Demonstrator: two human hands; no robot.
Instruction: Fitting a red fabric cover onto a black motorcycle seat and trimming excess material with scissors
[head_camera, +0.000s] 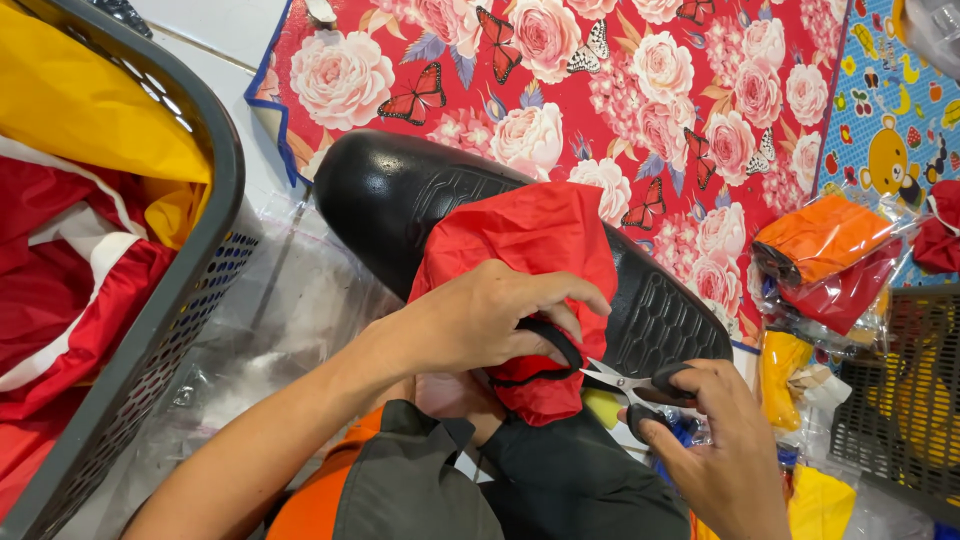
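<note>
A red fabric piece (530, 270) was draped over a black padded seat (400, 190) and pinned there by the left hand (490, 320), fingers curled closed around its black-edged hem. Small scissors (625, 385) were gripped by the right hand (715, 445), fingers closed through the black handles, blades slightly parted just beside the hem. Judged risk: the left fingertips lay close to the blades, so a nick was possible; bunched cloth could be snipped by mistake.
</note>
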